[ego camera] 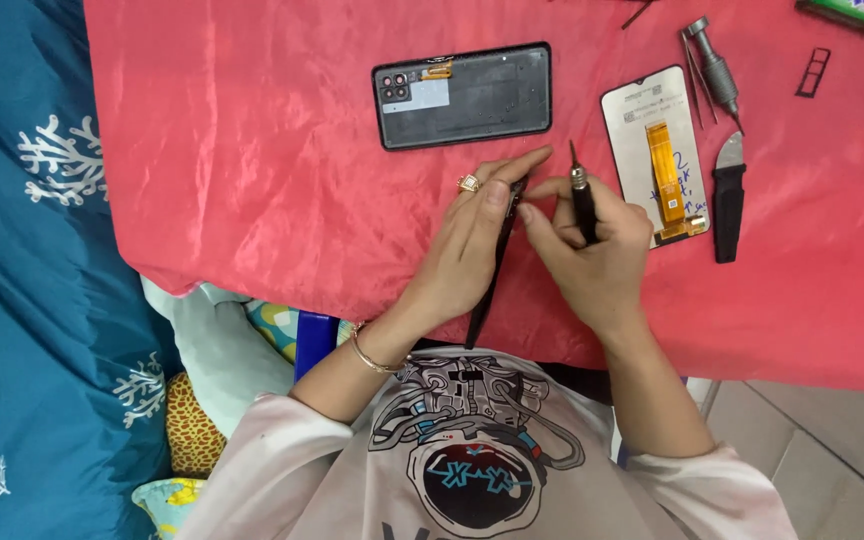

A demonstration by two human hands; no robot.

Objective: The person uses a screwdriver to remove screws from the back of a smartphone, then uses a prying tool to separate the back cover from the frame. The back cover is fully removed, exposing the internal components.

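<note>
- Head view, looking straight down: your left hand (472, 240) is pinched around a thin black phone frame (495, 262) held on edge, fingers stretched along its upper end, thumb underneath. The ring is on that hand, the bracelet at the wrist.
- Your right hand (592, 255) is closed around a small black screwdriver (582, 200), tip pointing up and away from you, and its fingertips also touch the top of the frame. So both hands meet right at the frame's upper end, practically touching each other.
- The frame sits over the near part of the red cloth (252, 180), and its lower end reaches down to the table's near edge, just above your shirt.
- Just beyond your fingertips lies the black phone back (464, 95), camera end to the left, lying flat and close to your left fingers but not touching them.
- To your right is the white screen panel (655, 150) with an orange ribbon cable down its middle, just beside your right knuckles.
- Past that: a black-handled blade (728, 200), tweezers (695, 80) and a grey metal driver (714, 68), all bunched near the far right corner. A little black tray frame (813, 72) sits further right.
- Most room for moving is on your left: a wide stretch of bare cloth between the phone back and the table's left edge, with the blue patterned fabric (22, 250) beyond it.
</note>
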